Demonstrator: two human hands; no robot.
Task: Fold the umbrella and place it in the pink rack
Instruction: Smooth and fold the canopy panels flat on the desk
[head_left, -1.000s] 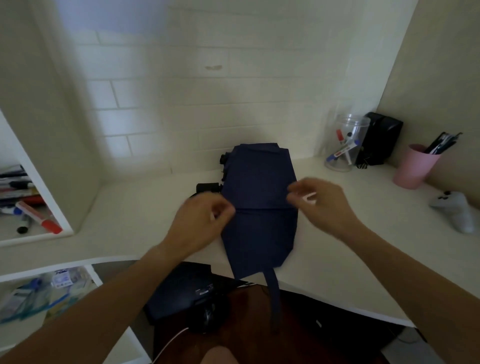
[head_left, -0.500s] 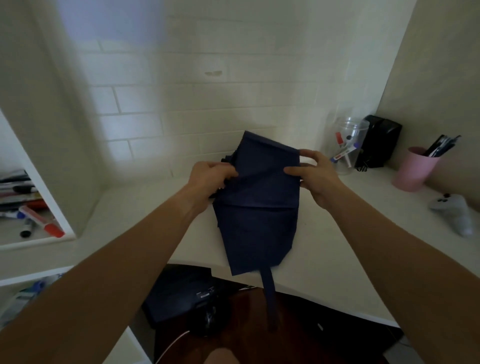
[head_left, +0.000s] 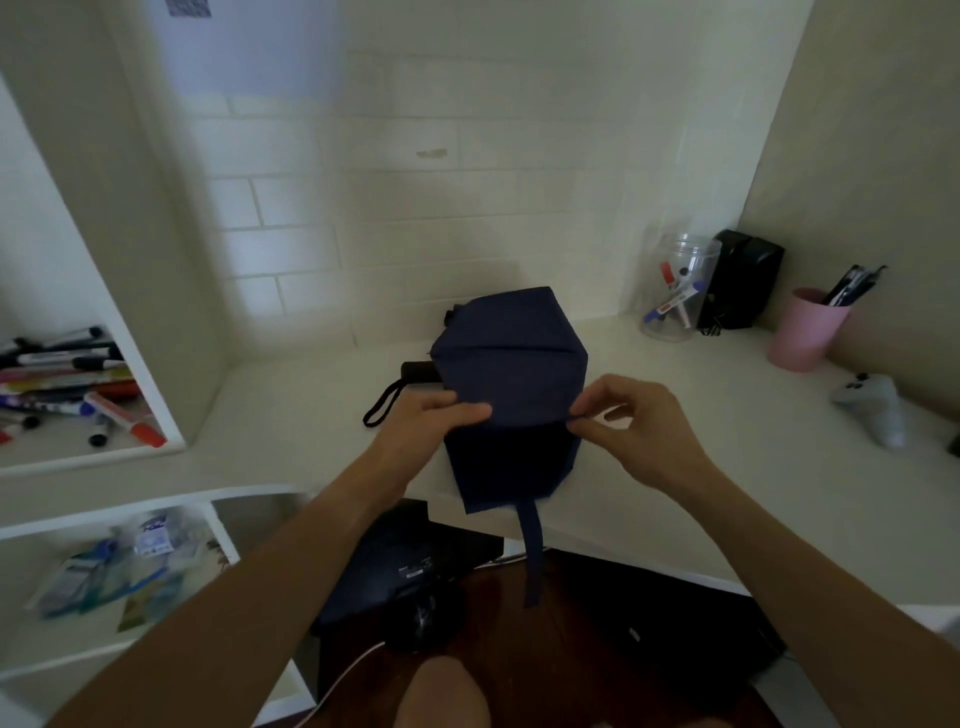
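Note:
A dark navy umbrella lies on the white desk, its canopy fabric folded flat over itself. Its black handle with a wrist loop sticks out to the left. A closing strap hangs off the desk's front edge. My left hand pinches the left end of the folded fabric edge. My right hand pinches the right end of the same edge. The pink rack, a cup with dark pens in it, stands at the right by the wall.
A clear jar of markers and a black box stand at the back right. A white game controller lies at the far right. Shelves on the left hold markers. A dark bag sits under the desk.
Both hands have drawn a fabric panel from the far end toward me, laying it over the canopy. The wrist loop now shows at the left.

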